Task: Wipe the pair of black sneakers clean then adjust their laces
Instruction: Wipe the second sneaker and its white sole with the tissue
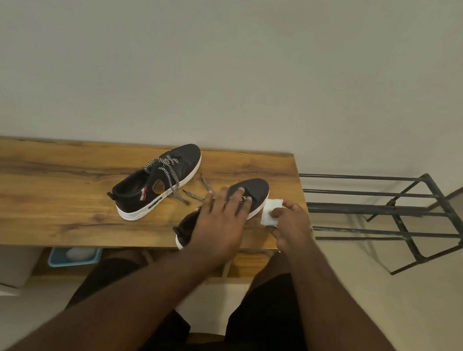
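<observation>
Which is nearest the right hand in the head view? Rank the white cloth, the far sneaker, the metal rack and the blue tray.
1. white cloth, pinched in the right hand.
2. far sneaker, to its left on the bench.
3. metal rack, off to the right.
4. blue tray, under the bench, left.

The left hand [220,222] lies flat over the near sneaker [251,190], hiding its laces and tongue; only the toe beyond the hand and part of the heel show. On that sneaker's right, the right hand [290,226] covers the lower part of the white cloth [270,211]. Left of the sneaker and under the bench [54,186], a blue tray [55,260] is mostly hidden; the pale thing inside is too blurred to tell.
</observation>
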